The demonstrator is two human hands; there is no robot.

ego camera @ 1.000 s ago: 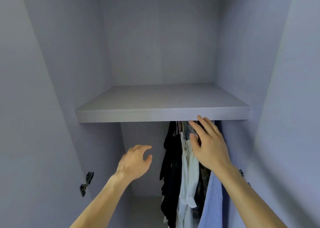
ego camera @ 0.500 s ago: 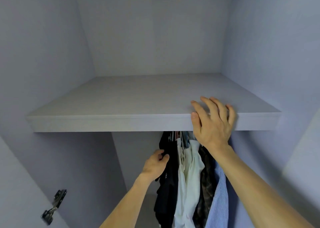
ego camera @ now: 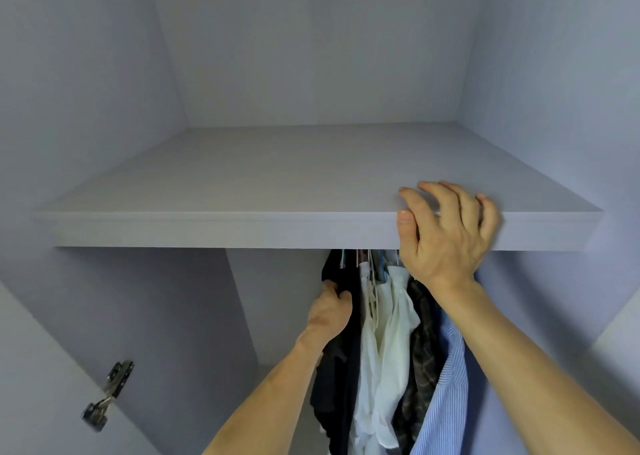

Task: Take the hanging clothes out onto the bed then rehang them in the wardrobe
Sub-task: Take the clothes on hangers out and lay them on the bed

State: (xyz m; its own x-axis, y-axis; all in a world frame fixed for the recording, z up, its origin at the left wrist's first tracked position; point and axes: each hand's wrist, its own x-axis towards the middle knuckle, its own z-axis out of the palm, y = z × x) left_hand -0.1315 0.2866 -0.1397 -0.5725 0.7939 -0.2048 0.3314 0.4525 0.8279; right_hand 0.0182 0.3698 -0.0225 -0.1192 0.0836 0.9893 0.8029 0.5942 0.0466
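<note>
Several garments hang bunched under the wardrobe shelf [ego camera: 242, 226]: a black garment [ego camera: 341, 378] on the left, a white blouse [ego camera: 388, 343], a dark plaid piece [ego camera: 420, 357] and a blue striped shirt [ego camera: 446, 385] on the right. Their hanger tops [ego camera: 372, 264] peek out just below the shelf; the rail is hidden. My left hand [ego camera: 329, 311] grips the black garment near its top. My right hand [ego camera: 446, 233] rests on the shelf's front edge, its fingers curved over the top and the thumb on the shelf's face.
The wardrobe's pale grey side walls close in left and right. A metal door hinge [ego camera: 107, 395] sits on the left panel at the lower left. The space under the shelf left of the clothes holds no garments.
My left hand reached in to the right and took hold of the black garment. My right hand rose from the clothes onto the shelf edge. The view moved closer.
</note>
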